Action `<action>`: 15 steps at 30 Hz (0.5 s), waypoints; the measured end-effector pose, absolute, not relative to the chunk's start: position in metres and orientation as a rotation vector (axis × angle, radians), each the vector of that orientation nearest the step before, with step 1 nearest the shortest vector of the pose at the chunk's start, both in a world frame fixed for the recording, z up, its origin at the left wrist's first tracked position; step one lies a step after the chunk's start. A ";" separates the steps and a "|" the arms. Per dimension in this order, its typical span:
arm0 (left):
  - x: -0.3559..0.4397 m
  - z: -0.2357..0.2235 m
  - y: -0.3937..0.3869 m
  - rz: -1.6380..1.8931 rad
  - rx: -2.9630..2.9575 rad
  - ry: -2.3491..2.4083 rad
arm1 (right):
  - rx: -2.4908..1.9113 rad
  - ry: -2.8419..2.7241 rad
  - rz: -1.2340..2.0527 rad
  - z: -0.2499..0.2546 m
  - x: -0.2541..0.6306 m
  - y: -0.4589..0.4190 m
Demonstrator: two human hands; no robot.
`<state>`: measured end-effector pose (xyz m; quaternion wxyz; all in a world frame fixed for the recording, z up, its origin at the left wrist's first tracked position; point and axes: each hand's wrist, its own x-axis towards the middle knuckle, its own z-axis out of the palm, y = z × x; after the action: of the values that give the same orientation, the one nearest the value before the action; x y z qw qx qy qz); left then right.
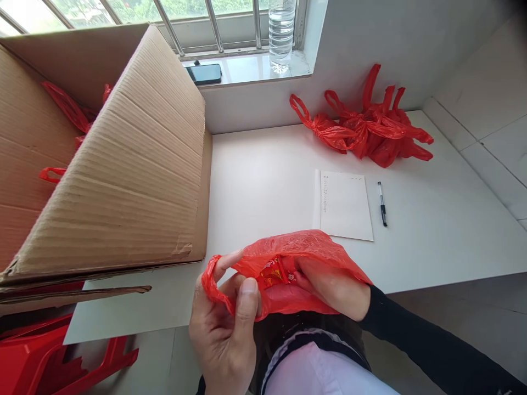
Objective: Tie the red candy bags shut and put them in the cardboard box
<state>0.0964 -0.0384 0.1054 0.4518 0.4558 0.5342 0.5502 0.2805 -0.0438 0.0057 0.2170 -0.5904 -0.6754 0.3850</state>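
Note:
My left hand (230,323) is closed on a red plastic bag (304,244), with one handle loop around its fingers. The bag's mouth is open in front of my body, by the table's front edge. My right hand (329,280) reaches inside the bag from the right. Its fingertips are partly hidden by red film, so their grip cannot be made out. Close to those fingers lie small shiny red packets (272,272) with gold print, inside the bag.
A large open cardboard box (135,170) stands at the left with red bags (68,104) inside. Several knotted red bags (366,129) lie at the back right. A notepad (348,206) and a pen (382,204) rest on the white table (255,181). A phone (205,73) and water bottle (281,35) occupy the sill. A red stool (37,356) is lower left.

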 end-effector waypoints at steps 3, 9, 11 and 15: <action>0.095 0.104 -0.039 1.358 1.156 1.307 | -1.632 -1.967 0.991 0.010 0.286 -0.048; 0.086 0.099 -0.034 1.372 1.231 1.209 | -1.657 -2.058 0.786 0.076 0.296 -0.058; 0.081 0.098 -0.035 1.341 1.259 1.203 | -1.592 -2.026 0.626 0.098 0.295 -0.064; 0.067 0.097 -0.047 1.183 1.308 1.225 | -1.721 -1.764 0.309 0.114 0.291 -0.085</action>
<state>0.0673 -0.0472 0.0971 0.4767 0.5355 0.5015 0.4842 0.2906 -0.0851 0.1143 0.3231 -0.6558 -0.6721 0.1176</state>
